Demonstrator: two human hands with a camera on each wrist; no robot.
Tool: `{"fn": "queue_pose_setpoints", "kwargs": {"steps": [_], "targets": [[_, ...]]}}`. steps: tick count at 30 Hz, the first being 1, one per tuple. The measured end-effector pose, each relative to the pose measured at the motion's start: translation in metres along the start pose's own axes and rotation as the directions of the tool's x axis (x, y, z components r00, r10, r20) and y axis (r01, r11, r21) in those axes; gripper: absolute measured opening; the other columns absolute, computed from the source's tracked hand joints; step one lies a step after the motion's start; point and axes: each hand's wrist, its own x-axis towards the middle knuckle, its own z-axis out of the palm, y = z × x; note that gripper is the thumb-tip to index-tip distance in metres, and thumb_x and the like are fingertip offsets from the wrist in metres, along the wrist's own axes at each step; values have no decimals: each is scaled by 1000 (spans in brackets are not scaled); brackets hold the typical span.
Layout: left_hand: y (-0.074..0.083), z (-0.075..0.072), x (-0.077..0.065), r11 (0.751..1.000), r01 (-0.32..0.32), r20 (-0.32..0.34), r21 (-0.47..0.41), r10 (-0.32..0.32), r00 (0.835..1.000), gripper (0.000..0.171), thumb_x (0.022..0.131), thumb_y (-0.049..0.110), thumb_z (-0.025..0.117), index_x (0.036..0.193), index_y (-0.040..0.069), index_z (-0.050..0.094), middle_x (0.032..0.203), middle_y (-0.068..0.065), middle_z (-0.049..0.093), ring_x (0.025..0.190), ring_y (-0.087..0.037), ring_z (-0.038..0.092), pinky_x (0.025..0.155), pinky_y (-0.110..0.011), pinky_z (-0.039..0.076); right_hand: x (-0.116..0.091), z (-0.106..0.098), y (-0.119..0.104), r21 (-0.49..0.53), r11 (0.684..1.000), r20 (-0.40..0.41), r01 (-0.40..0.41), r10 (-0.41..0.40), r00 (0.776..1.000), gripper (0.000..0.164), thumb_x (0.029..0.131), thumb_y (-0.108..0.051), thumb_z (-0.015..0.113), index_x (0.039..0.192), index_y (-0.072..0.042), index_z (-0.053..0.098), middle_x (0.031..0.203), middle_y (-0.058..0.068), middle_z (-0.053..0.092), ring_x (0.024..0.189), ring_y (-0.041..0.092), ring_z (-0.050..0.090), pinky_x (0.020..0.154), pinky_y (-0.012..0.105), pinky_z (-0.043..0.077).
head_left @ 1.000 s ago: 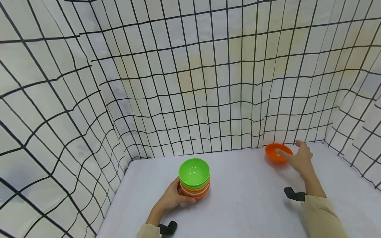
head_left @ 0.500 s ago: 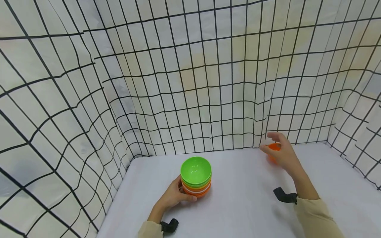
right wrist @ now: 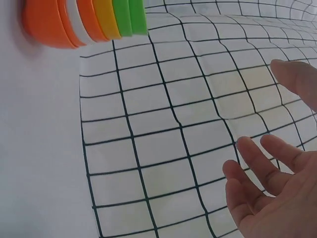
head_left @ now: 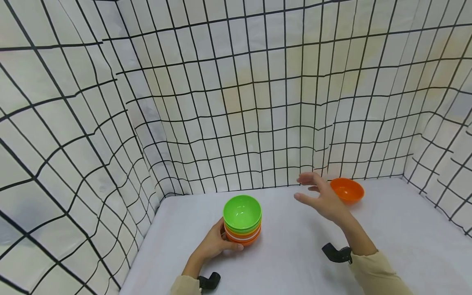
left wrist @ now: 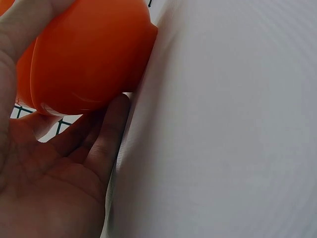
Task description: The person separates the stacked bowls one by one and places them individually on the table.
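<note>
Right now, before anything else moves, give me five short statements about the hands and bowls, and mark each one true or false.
1. The left hand curls around the bowl stack. True.
2. The lone orange bowl stands upside down. False: its opening faces up.
3. In the stack, the white bowl sits lower than the yellow bowl. True.
4. The right hand grips the lone orange bowl. False: the right hand grips nothing.
5. The topmost bowl of the stack is white. False: a green bowl is on top.
</note>
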Motion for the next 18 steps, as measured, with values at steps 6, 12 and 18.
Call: {"fn": "queue_pose_setpoints", "kwargs": {"steps": [6,12,18], "targets": [[-1,-2,0,1000,-2,0,-1,2,1000,99,69,14,95,152,23,42,147,-2,56,140,-28,51,122,-51,38,1,29,-8,16,1000,73,11,-13,997,61,91,-31,78,142,-13,49,139,9,59,130,31,52,113,57,45],[0,-3,-1,1000,-8,-9,5,8,1000,99,69,15,95,153,22,42,147,-3,56,140,-29,51,122,-52,39,1,57,-13,36,999,155,0,-5,988,65,89,-37,80,142,-18,48,141,5,56,130,29,53,112,54,46],[0,-3,-2,999,-21,-5,33,21,1000,97,71,18,95,152,22,42,146,-2,57,138,-29,53,120,-54,40,-1,85,-16,50,998,202,-30,19,979,72,86,-39,81,145,-17,45,146,6,52,131,29,51,109,53,48]]}}
